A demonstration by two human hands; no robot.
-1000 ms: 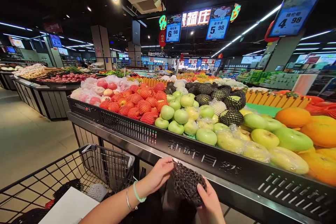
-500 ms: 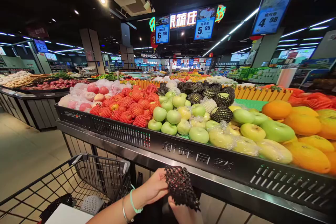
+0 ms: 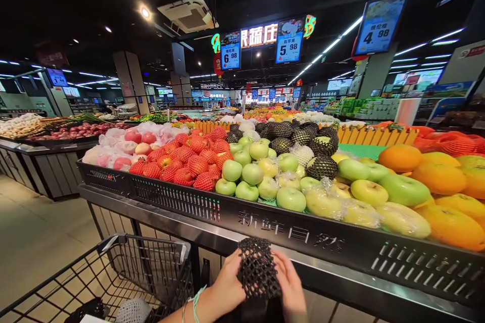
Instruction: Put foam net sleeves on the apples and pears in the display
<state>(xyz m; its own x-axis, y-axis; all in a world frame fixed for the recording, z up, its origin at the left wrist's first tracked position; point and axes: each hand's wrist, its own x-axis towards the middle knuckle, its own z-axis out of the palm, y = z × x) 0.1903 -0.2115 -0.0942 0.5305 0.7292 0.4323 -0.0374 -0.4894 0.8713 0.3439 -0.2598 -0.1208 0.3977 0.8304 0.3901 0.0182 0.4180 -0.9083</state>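
My left hand and my right hand both grip a black foam net sleeve, low in the view, just in front of the black rim of the fruit stand. A green band sits on my left wrist. Whether a fruit sits inside the sleeve I cannot tell. On the stand lie green apples, red-netted apples, black-netted fruit and oranges.
A wire shopping cart stands at lower left with a white net sleeve inside. Another produce counter lies far left across a tiled aisle. Price signs hang overhead.
My right hand has come up from under the sleeve to grip its right side. The view has tilted up slightly, so the cart and hands sit lower.
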